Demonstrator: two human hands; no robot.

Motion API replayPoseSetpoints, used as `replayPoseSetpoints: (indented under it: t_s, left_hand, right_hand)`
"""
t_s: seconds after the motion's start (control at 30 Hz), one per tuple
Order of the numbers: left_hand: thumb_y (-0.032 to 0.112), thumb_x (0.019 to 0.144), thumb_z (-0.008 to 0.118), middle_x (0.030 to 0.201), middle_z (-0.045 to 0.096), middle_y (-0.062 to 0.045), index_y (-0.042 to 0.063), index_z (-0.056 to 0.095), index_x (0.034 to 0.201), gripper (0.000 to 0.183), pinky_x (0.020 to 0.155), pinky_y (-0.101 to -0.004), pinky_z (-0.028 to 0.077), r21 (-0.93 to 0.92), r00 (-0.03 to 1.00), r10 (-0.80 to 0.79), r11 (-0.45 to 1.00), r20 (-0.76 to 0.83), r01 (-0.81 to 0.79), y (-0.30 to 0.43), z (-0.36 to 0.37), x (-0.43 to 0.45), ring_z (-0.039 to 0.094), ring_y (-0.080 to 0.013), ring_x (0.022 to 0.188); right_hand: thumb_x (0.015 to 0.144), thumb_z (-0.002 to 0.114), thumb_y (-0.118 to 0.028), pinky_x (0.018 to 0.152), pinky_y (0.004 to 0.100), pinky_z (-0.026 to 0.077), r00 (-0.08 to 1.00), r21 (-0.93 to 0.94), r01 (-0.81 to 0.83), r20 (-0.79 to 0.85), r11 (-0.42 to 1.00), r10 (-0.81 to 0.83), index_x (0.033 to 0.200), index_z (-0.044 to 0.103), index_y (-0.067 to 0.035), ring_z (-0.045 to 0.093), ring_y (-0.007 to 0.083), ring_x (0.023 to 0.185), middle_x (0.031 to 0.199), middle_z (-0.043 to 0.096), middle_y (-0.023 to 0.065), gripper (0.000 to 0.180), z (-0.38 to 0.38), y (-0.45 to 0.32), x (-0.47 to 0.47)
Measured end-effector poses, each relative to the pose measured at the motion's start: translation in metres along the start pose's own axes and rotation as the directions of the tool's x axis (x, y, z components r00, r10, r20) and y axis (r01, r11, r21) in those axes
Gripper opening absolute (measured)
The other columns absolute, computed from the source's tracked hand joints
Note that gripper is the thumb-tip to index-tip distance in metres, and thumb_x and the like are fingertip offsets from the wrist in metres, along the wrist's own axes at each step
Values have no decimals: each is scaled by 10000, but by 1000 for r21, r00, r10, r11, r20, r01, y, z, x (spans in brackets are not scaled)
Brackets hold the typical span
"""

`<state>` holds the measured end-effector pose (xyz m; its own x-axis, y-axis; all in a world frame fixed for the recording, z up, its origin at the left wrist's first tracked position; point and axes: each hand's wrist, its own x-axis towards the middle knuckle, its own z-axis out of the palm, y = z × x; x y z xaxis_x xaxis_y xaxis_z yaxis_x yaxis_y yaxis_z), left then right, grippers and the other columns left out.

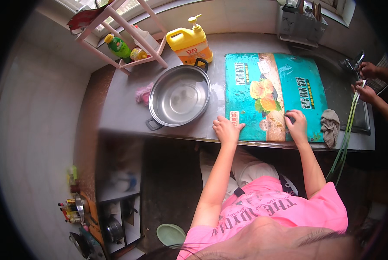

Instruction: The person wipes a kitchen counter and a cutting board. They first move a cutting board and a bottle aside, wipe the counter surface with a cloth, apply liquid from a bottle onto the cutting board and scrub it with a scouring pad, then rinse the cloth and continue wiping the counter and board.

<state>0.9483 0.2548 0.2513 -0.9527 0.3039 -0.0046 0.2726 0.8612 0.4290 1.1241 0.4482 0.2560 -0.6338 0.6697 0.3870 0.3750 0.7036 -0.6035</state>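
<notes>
A wet, teal printed sheet (298,70), which could be cardboard, lies flat on the counter before me. It bears writing and a picture of round pastries. My left hand (227,130) rests on its front left corner, fingers spread, thumb on the sheet. Right of the sheet's middle, near the front edge, my right hand (296,125) grips a small dark scrubber (290,117) against the surface. The fingers partly hide it, so its exact kind is unclear. A crumpled grey cloth (330,128) sits by the sheet's front right corner.
A steel pot (181,96) and a yellow detergent jug (192,44) stand left of the sheet. Beyond them is a pink rack (135,35) with bottles. At the right, another person's hands (368,92) hold green onions (348,130) by the sink (337,87) and faucet (353,65).
</notes>
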Motion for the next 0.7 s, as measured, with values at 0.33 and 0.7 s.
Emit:
replayPoseSetpoints:
  t_s: [0.33,0.7]
  left_hand:
    - [48,746,682,915,659,-103,-14,581,1007,286,673,-282,532,-834,857,248,459,451,306,5,-54,31,647,-145,758]
    - [3,783,624,897,657,-89,-28,580,985,209,665,-268,532,-900,889,356,417,288,125,28,-163,14,637,-126,752]
  right_hand:
    - [747,683,-63,822,310,461,988,255,-149,-6,955,156,855,663,-4,604,240,920,975,628,128,125,-19,-1,-1]
    - [782,671,-71,777,270,473,980,270,-115,-126,956,153,873,660,12,610,178,861,998,629,108,123,-87,32,10]
